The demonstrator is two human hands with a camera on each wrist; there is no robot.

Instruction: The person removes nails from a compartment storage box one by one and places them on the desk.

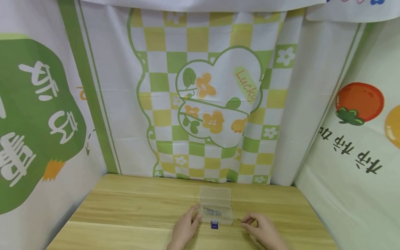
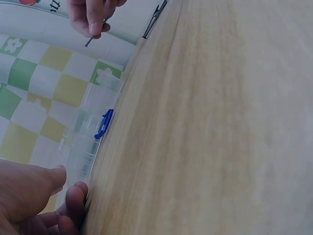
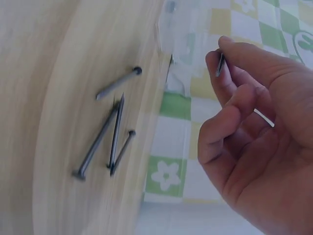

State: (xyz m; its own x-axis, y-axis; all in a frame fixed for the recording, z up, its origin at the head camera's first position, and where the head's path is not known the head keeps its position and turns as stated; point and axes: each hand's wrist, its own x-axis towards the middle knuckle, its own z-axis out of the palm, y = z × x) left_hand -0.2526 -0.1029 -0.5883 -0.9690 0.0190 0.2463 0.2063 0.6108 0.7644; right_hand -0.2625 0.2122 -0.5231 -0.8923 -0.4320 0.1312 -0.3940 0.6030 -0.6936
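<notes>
A clear plastic box stands on the table with its lid raised at the back. Its blue latch hangs at the front, and some nails lie inside. My left hand holds the box at its left side, thumb by the front corner. To the right of the box, my right hand pinches a nail between thumb and index finger, its other fingers curled. Several loose dark nails lie on the table beneath that hand.
The wood-grain table runs back to a checkered cloth. White printed cloths hang at the left and right sides of the table.
</notes>
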